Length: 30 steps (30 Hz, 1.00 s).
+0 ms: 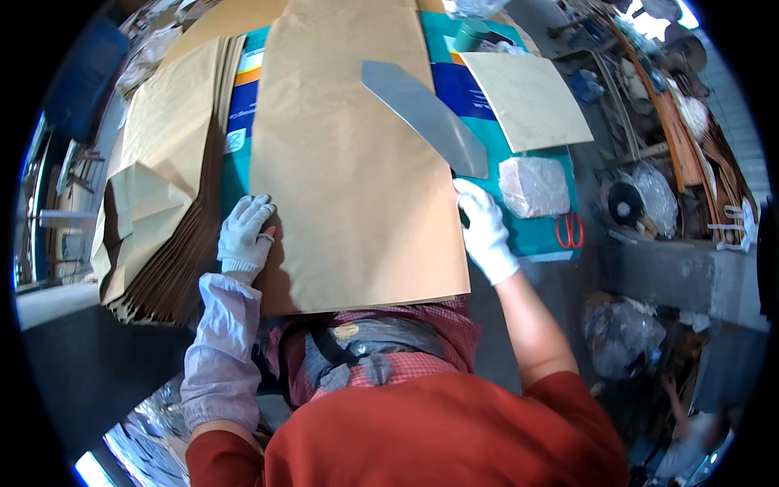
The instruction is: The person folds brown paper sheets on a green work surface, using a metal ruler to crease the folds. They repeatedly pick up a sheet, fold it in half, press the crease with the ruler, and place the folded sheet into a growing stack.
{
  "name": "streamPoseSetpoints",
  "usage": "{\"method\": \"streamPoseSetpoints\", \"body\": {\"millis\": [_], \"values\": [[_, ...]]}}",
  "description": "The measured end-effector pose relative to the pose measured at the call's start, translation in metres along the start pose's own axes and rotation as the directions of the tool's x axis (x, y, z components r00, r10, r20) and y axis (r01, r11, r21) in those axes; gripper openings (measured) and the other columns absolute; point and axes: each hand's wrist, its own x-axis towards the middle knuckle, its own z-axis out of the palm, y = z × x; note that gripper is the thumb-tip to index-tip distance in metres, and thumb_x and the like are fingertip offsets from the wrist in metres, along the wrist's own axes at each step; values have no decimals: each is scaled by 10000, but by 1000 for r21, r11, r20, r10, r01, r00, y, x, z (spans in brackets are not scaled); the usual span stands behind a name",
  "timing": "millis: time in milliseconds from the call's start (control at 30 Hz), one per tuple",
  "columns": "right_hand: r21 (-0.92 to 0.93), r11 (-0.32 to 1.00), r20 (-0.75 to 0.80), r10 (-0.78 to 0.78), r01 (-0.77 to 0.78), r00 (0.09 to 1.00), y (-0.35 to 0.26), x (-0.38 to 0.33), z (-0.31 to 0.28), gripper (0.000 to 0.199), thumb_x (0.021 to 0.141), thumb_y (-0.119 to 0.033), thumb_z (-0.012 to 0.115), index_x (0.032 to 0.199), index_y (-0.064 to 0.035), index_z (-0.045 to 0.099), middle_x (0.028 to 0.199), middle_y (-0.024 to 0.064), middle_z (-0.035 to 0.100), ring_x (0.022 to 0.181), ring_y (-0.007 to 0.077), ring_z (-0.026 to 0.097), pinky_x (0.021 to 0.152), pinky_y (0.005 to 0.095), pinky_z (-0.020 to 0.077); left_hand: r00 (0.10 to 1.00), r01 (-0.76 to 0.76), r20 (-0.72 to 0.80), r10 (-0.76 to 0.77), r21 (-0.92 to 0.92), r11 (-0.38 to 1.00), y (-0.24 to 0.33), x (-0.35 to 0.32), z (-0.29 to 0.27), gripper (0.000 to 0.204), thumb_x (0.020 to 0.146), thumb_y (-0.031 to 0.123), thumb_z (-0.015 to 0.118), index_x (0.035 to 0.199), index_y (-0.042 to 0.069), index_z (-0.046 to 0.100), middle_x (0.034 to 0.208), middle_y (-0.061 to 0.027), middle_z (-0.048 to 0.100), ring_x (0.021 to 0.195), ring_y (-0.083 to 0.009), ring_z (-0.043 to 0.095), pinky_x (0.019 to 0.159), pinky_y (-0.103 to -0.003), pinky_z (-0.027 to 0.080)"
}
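A long sheet of brown kraft paper [357,219] lies lengthwise in front of me, its near edge at my waist. My left hand [246,231], in a white glove with a bare thumb tip, rests on the paper's left edge, its fingers laid over it. At the right edge, my right hand [484,230], also gloved, is closed around what looks like the dark handle of a large knife. The wide grey blade [430,118] slants far and left over the paper. Most of the handle is hidden by the glove.
Left of the sheet stands a thick stack of folded brown paper [166,178]. To the right are a cream board [527,101], a plastic-wrapped block [534,187] and red-handled scissors [570,230] on a teal printed sheet [535,242]. A green cup [471,36] stands farther back. Another person [694,438] is at lower right.
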Motion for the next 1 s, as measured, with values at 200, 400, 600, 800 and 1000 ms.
{"method": "streamPoseSetpoints", "body": {"millis": [200, 400, 600, 800, 1000], "values": [[96, 993, 232, -96, 75, 968, 21, -18, 10, 132, 791, -213, 778, 916, -181, 752, 932, 4, 744, 896, 262, 699, 807, 386, 540, 919, 26, 394, 10, -86, 996, 15, 8, -67, 568, 776, -30, 662, 1324, 116, 685, 1471, -69, 623, 1417, -345, 513, 1133, -441, 449], [11, 756, 475, 571, -654, 669, 5, 38, 2, 356, 895, -416, 745, 941, -63, 739, 868, 153, 747, 866, 365, 715, 770, 449, 541, 564, 822, 364, -741, -331, 463, 6, 28, -24, 114, 971, 192, 699, 984, 92, 752, 758, -29, 690, 719, -180, 668, 673, -355, 533], [-268, 804, 208, 586, -531, 783, -6, 22, 37, 331, 899, -391, 736, 878, -73, 647, 935, 148, 702, 834, 405, 687, 732, 508, 537, 685, 702, 88, -723, 186, 687, 31, 32, 8, 349, 1037, 430, 534, 1012, 121, 697, 1007, -161, 752, 954, -405, 723, 856, -538, 567], [-424, 789, 145, 545, -445, 826, -4, 10, 50, 284, 902, -360, 746, 936, -94, 652, 970, 145, 679, 848, 395, 693, 713, 521, 551, 615, 722, 214, -759, 232, 651, 33, 51, 0, 390, 1052, 430, 497, 1060, 107, 716, 1062, -158, 763, 980, -383, 736, 878, -519, 575], [-538, 727, 89, 553, -427, 829, -23, 24, 47, 278, 936, -320, 725, 1048, -70, 676, 978, 144, 678, 820, 366, 700, 742, 483, 583, 615, 721, 231, -754, 223, 656, 28, 51, -2, 365, 1041, 394, 503, 1076, 112, 731, 1081, -162, 766, 1005, -378, 740, 890, -509, 585]]}}
